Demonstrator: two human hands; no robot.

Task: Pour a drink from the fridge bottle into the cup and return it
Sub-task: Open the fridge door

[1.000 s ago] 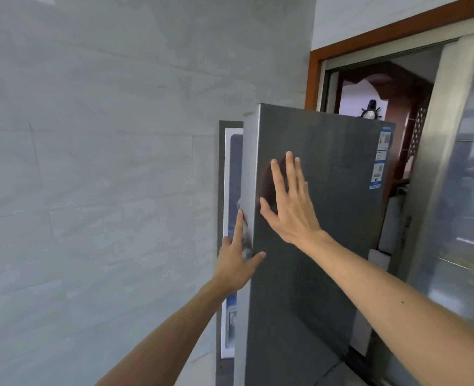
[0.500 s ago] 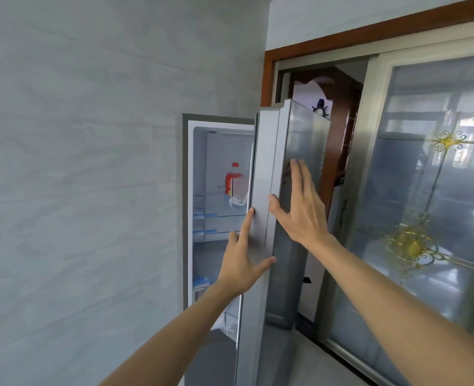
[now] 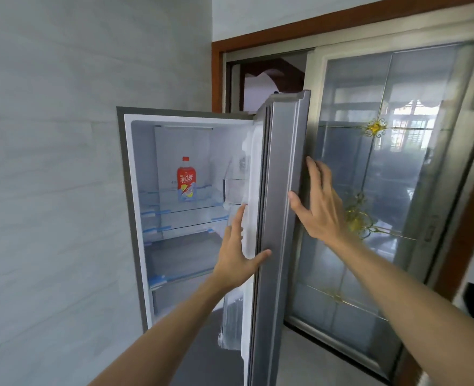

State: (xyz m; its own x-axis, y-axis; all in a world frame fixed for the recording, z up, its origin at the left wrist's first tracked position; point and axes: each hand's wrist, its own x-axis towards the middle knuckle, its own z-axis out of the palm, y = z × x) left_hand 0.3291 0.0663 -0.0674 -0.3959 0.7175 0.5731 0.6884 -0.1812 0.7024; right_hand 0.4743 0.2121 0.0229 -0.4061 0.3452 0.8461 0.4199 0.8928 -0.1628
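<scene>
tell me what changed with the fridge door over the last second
The fridge door swung from barely ajar to wide open, rightward, uncovering the inside and a red bottle on a glass shelf. Both hands moved with it: left hand now on its inner side, right hand on its outer face. Both stayed open-fingered; nothing gripped.

Fridge door point(image 3: 279, 218) swung wide open; bottle point(image 3: 186, 180) fully visible now
</scene>
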